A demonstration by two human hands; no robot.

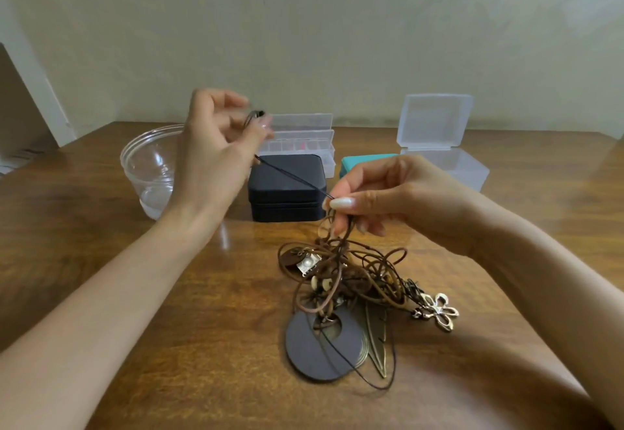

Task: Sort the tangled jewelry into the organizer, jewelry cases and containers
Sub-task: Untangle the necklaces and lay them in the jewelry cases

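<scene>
A tangle of brown cord necklaces (pixel 351 274) lies on the wooden table (pixel 169 294), with a dark disc pendant (pixel 314 345), a brass feather (pixel 376 338) and a metal flower charm (pixel 439 310). My right hand (pixel 381 193) pinches the top of the tangle and lifts several cords off the table. My left hand (pixel 216 136) is raised to the left and pinches the small dark end piece of a black cord (pixel 290 175). That cord runs taut from hand to hand.
Behind the hands stand a clear bowl (pixel 148 163), a shut black jewelry case (pixel 287 190), a compartment organizer (pixel 304 139) with its lid up, a teal case (pixel 358 163) and an open clear plastic box (pixel 439 146). A wall is close behind the table.
</scene>
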